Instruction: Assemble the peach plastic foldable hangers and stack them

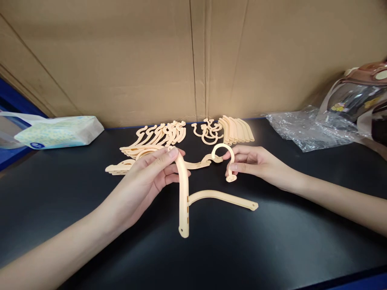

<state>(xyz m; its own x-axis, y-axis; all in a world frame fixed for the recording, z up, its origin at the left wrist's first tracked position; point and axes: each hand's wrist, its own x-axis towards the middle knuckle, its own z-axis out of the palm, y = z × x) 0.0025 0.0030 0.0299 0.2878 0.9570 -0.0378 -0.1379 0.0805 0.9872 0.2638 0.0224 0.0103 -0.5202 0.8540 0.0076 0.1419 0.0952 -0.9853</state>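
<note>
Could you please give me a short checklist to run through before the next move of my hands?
1. Left hand holds the curved bar near its upper end: ok.
2. Right hand holds the hook, its rounded bend up and its disc-like end down: ok.
3. Hook and held bar joined: not ok, they are apart.
4. Loose bar on the black tabletop clear of the held bar: cannot tell, the held bar overlaps its left end in this view.
5. Clear plastic away from both hands: ok, it lies to the right, towards the back.
</note>
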